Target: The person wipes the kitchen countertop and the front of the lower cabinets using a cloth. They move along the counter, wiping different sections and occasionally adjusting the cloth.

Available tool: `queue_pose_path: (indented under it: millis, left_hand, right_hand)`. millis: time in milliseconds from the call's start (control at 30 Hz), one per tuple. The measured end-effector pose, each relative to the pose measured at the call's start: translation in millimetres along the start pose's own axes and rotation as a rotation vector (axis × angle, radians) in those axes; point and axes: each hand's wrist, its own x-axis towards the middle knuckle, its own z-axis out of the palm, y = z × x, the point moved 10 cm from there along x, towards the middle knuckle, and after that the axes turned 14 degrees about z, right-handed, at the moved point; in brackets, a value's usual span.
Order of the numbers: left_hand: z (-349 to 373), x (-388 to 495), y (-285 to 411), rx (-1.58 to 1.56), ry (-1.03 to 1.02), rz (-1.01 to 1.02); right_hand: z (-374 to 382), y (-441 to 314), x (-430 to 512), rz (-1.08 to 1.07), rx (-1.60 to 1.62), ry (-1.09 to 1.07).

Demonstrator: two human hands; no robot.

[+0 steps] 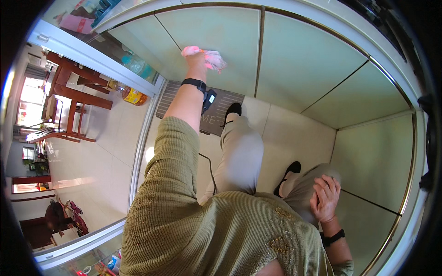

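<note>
My left hand (195, 61) reaches far forward, closed on a crumpled pink-and-white cloth (215, 60). The cloth lies against a pale green, glossy cabinet door (221, 27), low down near the seam with the neighbouring panel. A black band with a small device is on that wrist. My right hand (325, 198) rests on my bent right knee, fingers slightly curled and holding nothing; a black band circles its wrist too. Both my knees are bent, and my feet in black shoes are on the tiled floor.
A grey mat with lettering (169, 100) lies beneath my left forearm. Cabinet panels (373, 148) curve round to the right. A white sliding-door frame (138, 162) stands at left, with an oil bottle (134, 96) and wooden chair (74, 119) beyond. A dark cord (210, 165) hangs near my left leg.
</note>
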Motion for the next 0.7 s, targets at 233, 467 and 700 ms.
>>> queue_pose_path:
  millis: [233, 467, 700]
  left_hand:
    - [94, -101, -17, -0.135, -0.176, -0.404]
    - [215, -213, 31, -0.192, -0.619, -0.659]
    - [316, -290, 138, -0.378, -0.941, -0.523]
  right_hand:
    - [-9, -6, 3, 0.025, 0.003, -0.016]
    - [-18, -2, -5, 0.039, 0.039, 0.037]
    - [-28, 3, -16, 0.033, 0.070, 0.114]
